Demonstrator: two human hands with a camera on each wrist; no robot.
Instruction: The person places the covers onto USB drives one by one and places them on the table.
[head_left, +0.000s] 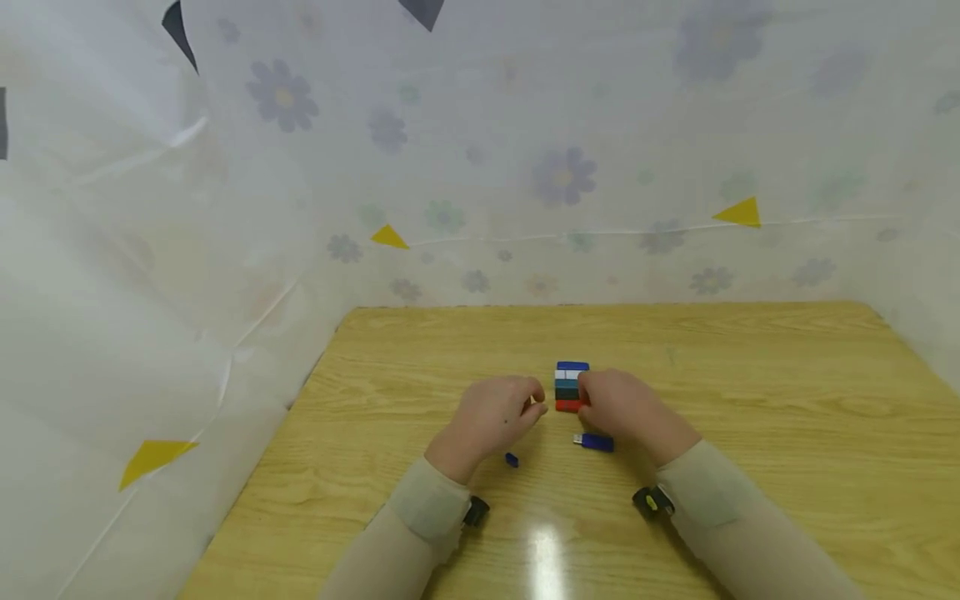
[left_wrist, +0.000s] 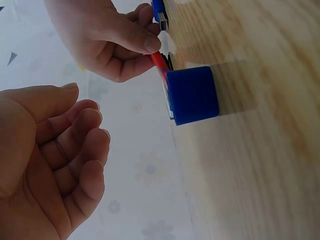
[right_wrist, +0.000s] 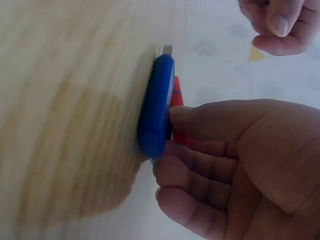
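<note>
Stacked flat in a close row are several USB sticks [head_left: 566,384] in blue, white, teal and black, with a red USB stick [head_left: 566,406] at the near end. My right hand [head_left: 626,412] pinches the red one at its right end between thumb and fingers, as the left wrist view shows. My left hand [head_left: 491,417] hovers left of the row, fingers loosely curled and holding nothing. In front of the row lies an uncapped blue USB stick [head_left: 597,442], its metal plug pointing left. Its loose blue cap [left_wrist: 192,95] rests on the table near my left wrist.
The wood-grain table [head_left: 375,358] is bounded at the back and left by flower-printed white sheeting [head_left: 465,167] with yellow tape pieces. Black wrist cameras [head_left: 652,502] are strapped under both sleeves. Glare shines on the table's near middle.
</note>
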